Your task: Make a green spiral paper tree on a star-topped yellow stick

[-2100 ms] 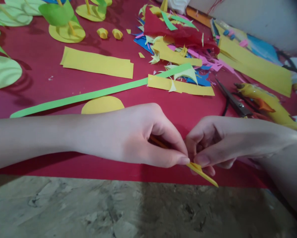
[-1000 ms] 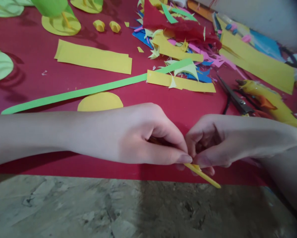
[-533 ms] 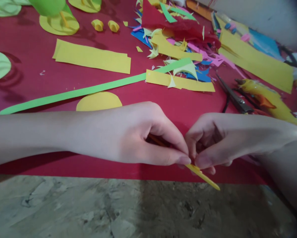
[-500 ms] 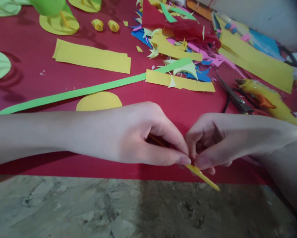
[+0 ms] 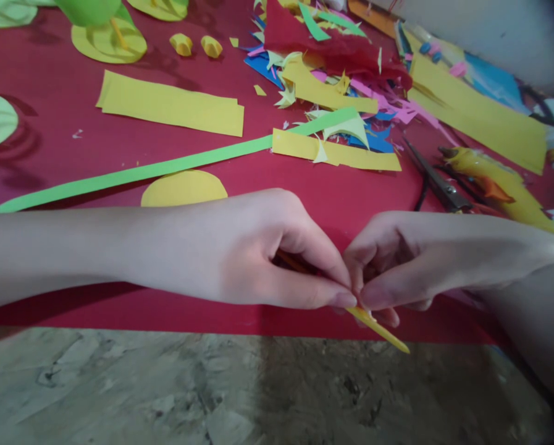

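My left hand [image 5: 253,253] and my right hand [image 5: 397,262] meet over the near edge of a red sheet [image 5: 63,154]. Both pinch the same narrow yellow paper strip [image 5: 381,330], thumbs and forefingers pressed together on it. The strip's free end pokes down to the right, over the wooden board [image 5: 165,389]. Another part of the strip runs back inside my left palm, mostly hidden.
A long green strip [image 5: 133,173], a yellow half-disc [image 5: 184,188] and yellow rectangles [image 5: 170,108] lie behind my hands. A heap of coloured scraps [image 5: 332,68] sits at the back. Scissors [image 5: 436,185] and a yellow glue gun [image 5: 494,185] lie at the right.
My hands have stayed locked on the strip, with only tiny finger shifts. The view has drifted slightly, so the paper behind sits a little higher and further left.
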`<state>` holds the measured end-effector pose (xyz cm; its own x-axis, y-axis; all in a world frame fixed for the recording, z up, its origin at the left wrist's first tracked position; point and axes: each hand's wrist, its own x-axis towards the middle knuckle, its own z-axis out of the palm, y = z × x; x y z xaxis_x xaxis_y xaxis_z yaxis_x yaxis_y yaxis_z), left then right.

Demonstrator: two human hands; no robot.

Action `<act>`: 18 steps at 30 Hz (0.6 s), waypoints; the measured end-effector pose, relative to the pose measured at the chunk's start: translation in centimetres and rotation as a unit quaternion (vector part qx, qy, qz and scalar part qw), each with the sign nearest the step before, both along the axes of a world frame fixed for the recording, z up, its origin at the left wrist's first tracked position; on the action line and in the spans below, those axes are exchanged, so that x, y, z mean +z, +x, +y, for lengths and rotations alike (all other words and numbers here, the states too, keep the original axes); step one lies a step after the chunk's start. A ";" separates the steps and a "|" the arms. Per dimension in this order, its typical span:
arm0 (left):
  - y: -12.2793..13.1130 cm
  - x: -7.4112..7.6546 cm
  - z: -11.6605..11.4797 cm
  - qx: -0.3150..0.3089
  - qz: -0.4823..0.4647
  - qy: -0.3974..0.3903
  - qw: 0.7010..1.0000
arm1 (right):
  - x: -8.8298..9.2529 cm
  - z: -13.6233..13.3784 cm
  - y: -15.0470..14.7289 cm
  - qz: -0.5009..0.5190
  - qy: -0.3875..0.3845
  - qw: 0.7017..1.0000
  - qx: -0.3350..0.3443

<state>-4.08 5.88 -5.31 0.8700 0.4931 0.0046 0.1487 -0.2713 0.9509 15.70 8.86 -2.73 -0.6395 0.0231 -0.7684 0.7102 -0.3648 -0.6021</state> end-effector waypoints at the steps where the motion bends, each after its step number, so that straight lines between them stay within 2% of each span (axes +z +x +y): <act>1: 0.0 0.0 0.0 0.000 0.005 -0.002 1.000 | 0.0 0.0 0.1 -0.005 0.000 1.000 0.001; 10: 0.0 0.1 -0.1 0.005 0.007 0.008 1.000 | -0.4 0.2 0.4 -0.014 -0.003 1.000 -0.002; 18: 0.0 0.5 -0.1 -0.003 0.024 0.026 0.999 | -0.7 0.1 0.3 0.018 -0.008 1.000 -0.006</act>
<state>-4.10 5.78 -4.86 0.8723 0.4888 -0.0107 0.1915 -0.3214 0.9274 16.02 8.94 -3.40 -0.6666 0.0184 -0.7452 0.6841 -0.3821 -0.6214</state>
